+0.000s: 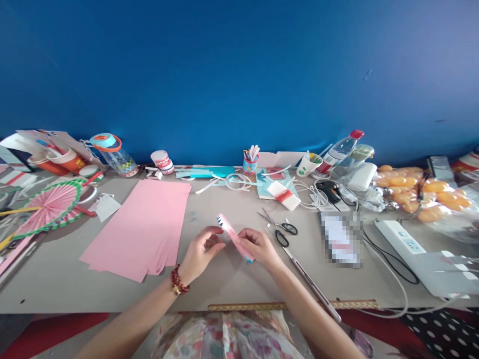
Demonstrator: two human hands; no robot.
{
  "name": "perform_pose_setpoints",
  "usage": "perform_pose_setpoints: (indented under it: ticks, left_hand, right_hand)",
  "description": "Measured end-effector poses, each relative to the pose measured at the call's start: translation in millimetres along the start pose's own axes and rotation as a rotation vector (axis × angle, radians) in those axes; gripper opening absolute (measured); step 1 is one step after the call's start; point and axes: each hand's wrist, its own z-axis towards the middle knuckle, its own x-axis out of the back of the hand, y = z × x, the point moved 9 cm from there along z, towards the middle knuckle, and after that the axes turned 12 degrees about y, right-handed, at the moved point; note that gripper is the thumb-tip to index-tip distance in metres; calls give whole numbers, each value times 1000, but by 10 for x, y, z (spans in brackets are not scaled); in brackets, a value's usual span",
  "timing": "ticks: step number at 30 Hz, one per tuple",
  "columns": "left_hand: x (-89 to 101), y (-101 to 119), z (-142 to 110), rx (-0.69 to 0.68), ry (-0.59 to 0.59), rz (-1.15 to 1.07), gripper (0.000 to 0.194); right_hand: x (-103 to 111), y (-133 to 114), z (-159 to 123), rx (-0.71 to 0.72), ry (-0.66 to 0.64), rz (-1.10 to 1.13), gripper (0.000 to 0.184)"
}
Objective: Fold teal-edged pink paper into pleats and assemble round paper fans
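Cup [250, 165] (pale sticks [254, 151] inside); right hand [258, 246] pinching pink paper [231, 235].

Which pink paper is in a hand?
The narrow strip, pinched in the right hand; the wide sheets and green-edged fan are in neither hand.

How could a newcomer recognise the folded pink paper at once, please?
Below the blue wall, find the grey table. Right of the pink sheets, the right hand pinches the folded pink paper. Unlike those broad, flat sheets, it is narrow, with a dark-and-white patterned end.
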Motion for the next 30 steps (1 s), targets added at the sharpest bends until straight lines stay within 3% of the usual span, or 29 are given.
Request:
perform_pose_setpoints:
  ticks: [4,9,15,18,24,30]
  left_hand:
    - [-146,-14,34,58,-6,-131,26]
    - [-148,23,20,75,14,-179,22]
    - [-100,149,-36,99,-61,-230,21]
    - [-161,202,-40,127,-112,-279,21]
    - [-237,45,27,209,23,-337,23]
    - [-328,-71,26,293,-48,-342,28]
  right_hand:
    - [-45,-44,-43,-19,-27,96,31]
    - [-11,-43,-73,-36,-4,146,27]
    - [174,-233,-34,206,184,70,17]
    - [132,-233,-39,192,182,-24,17]
    - [33,-274,-134,124,166,-96,24]
    - [27,-332,-175,174,132,-166,19]
